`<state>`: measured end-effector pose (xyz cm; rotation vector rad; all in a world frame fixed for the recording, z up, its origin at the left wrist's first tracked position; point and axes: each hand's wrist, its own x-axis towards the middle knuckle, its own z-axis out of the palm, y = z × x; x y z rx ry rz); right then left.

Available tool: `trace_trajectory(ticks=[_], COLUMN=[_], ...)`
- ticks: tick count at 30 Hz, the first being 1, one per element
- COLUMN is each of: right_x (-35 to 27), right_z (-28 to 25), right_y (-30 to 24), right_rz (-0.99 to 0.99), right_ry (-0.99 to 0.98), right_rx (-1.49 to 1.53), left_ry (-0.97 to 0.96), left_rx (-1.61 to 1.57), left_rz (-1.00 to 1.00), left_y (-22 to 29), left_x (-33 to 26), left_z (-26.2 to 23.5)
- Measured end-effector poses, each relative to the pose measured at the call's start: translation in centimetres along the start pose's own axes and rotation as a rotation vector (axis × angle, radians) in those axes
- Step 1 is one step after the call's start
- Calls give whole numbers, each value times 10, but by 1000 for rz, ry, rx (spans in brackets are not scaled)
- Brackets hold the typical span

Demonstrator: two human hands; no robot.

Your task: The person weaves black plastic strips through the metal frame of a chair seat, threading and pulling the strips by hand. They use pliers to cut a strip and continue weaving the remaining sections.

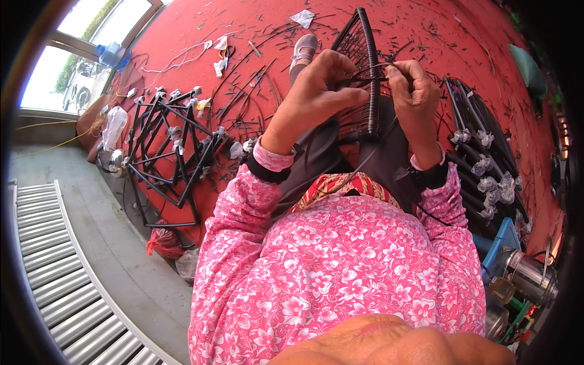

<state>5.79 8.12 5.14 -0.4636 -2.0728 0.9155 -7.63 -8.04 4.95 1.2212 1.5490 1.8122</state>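
Note:
A black woven frame (372, 112) with a wrapped rim stands tilted between my knees. Over its rim, a thin dark weaving strip (376, 78) runs from one hand to the other. My left hand (311, 96) is closed on the strip at the rim's left side, thumb pointing toward the rim. On the other side, my right hand (416, 92) pinches the strip between thumb and fingers. A long dark strand trails from near my right hand across my lap. Which parts of the strip my curled fingers cover is hidden.
Black tubular frames (176, 152) with wrapped ends are stacked at left, beside a metal roller conveyor (52, 255). More wrapped black tubes (480, 140) lie at right, near a blue crate (502, 240) and a metal flask (528, 272). Cut strips litter the red floor (201, 36).

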Motion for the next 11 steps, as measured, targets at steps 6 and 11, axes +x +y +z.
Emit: trace_trajectory(ticks=[6, 11], right_x=[7, 13], right_z=[-7, -18], right_y=[14, 29], right_rz=[-397, -348], right_ry=[153, 245], right_rx=[-405, -507], left_ry=[-40, 171], left_rx=[-98, -254], left_rz=[-158, -95], left_y=[-5, -8], left_x=[11, 3], left_z=[-1, 3])
